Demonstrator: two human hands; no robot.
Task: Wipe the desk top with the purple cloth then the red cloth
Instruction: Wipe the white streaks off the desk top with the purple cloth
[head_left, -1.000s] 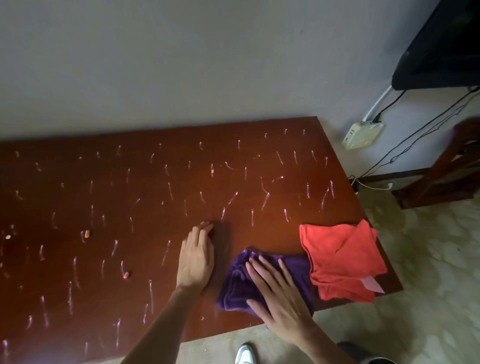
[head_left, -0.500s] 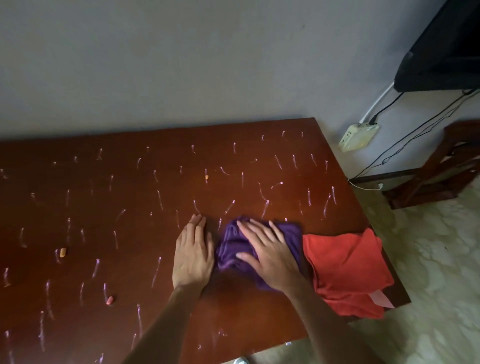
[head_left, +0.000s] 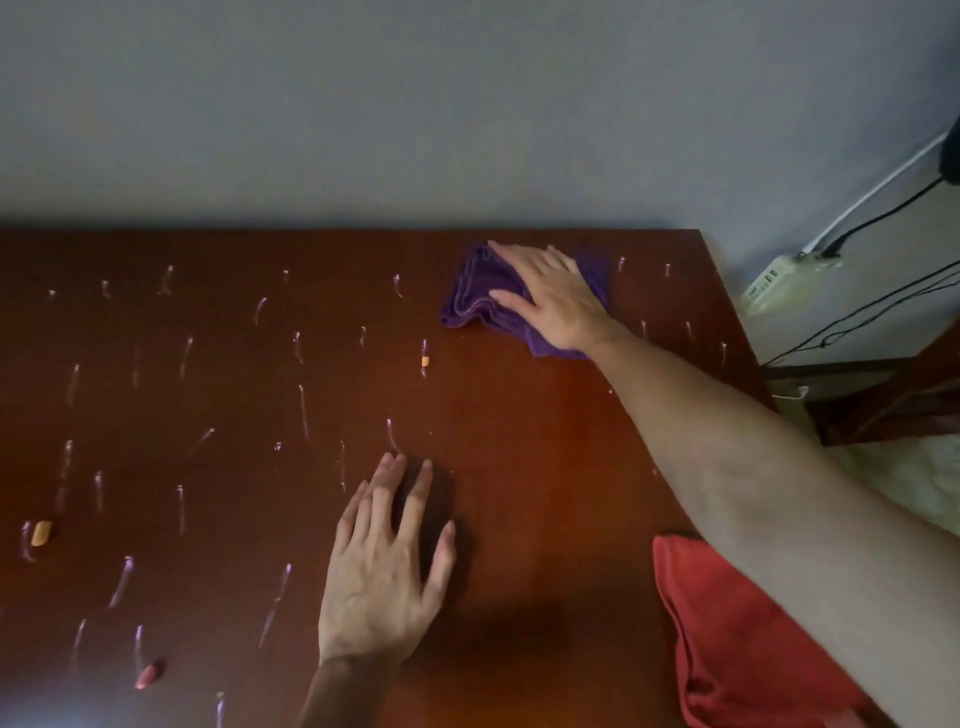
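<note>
The dark brown desk top (head_left: 530, 447) carries many pale chalk streaks, mostly on its left and middle. My right hand (head_left: 558, 299) lies flat on the bunched purple cloth (head_left: 470, 299) near the desk's far edge, right of centre, pressing it down with fingers spread. My left hand (head_left: 387, 561) rests palm down on the bare wood near me, fingers apart, holding nothing. The red cloth (head_left: 743, 660) lies at the near right corner, partly hidden under my right forearm.
Small chalk bits lie on the desk: an orange piece (head_left: 425, 361) left of the purple cloth, another orange piece (head_left: 40, 533) at far left, a pink piece (head_left: 147, 675) near the front. A white power strip (head_left: 774, 280) with cables and a wooden frame (head_left: 883, 400) stand to the right.
My right hand has pushed the purple cloth away from me, from beside the red cloth to near the desk's far edge. A streak-free strip follows it. My left hand stayed flat.
</note>
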